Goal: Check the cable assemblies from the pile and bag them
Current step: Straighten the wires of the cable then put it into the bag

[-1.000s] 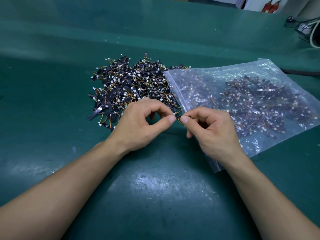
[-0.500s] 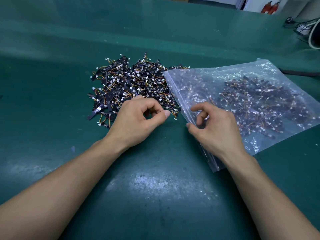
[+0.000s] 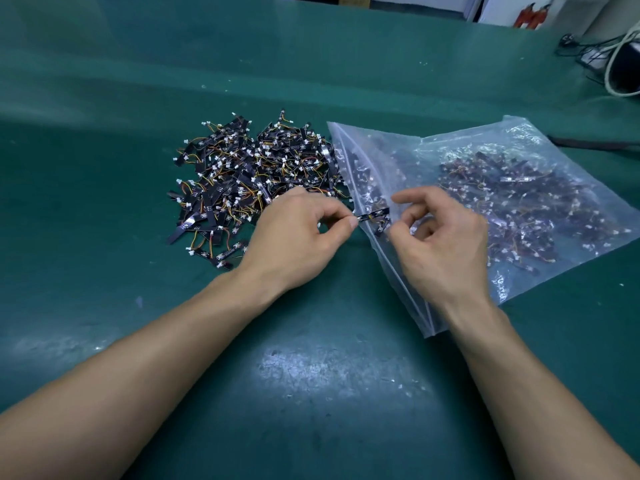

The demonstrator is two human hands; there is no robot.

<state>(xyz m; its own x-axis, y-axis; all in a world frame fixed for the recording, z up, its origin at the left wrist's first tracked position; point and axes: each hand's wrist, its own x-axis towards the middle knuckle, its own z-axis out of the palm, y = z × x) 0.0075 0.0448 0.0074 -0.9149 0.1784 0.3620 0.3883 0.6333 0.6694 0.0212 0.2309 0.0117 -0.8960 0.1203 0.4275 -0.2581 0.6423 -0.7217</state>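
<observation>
We have finished checking this piece and are bagging it. A second ago both hands pinched the cable assembly point(image 3: 373, 214) between them, just in front of the pile point(image 3: 249, 174). Now the left hand point(image 3: 298, 237) alone pinches it by one end, between thumb and forefinger, and pushes its free end into the mouth of the bag point(image 3: 519, 140).

The right hand point(image 3: 446, 251) has let go of the piece and moved to the bag's mouth. Its fingers are curled there over the film. It seems to be lifting the upper layer, but we cannot tell whether it really pinches the plastic.

The pile lies mid-worktop point(image 3: 311, 375), towards the far edge. The bag lies just beside it on the right, touching its edge, with many checked assemblies point(image 3: 512, 202) already inside. We judge that the left hand need only release, then reach back for the next piece. Plenty remain.
</observation>
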